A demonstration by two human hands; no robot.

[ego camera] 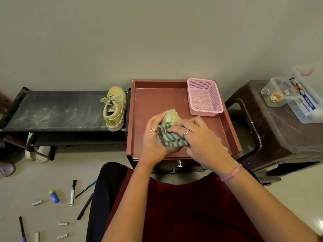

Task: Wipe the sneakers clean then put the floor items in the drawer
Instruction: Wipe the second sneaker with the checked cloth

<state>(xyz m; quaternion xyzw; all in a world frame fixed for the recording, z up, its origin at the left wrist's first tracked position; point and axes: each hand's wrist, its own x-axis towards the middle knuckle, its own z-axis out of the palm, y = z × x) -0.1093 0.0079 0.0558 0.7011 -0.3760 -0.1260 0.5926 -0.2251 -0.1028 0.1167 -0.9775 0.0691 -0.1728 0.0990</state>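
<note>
At the centre of the frame both hands work over the red drawer unit [181,151], whose top forms a shallow tray-like surface. The left hand [153,137] cups one yellow sneaker [170,117] from below and the side, its fingers curled round the shoe so that only the toe end shows above them. The right hand [197,135] presses a green-and-grey striped cloth [170,137] against that sneaker, its grip closed on the cloth with the fingers bent over it (a ring shows on one finger of each hand, and a pink band circles the right wrist).

The second yellow sneaker [114,109] lies on the right end of a black shoe rack [56,110], left of centre, just beside the drawer unit, laces loose. A pink mesh basket [204,96] stands in the upper right corner of the red surface. Two metal drawer knobs [178,165] show below the surface's front edge, just under the wrists.

On the floor at the lower left of the frame lie the loose items: a blue-and-yellow glue stick [54,196], a white marker with a black cap [73,193], several dark pens [85,189], and small grey sticks [37,202] that are too small to identify. At the right edge a brown plastic stool [279,137] carries a clear plastic box [297,98] with small things inside. Pale shoes [38,153] sit under the rack at the left.
</note>
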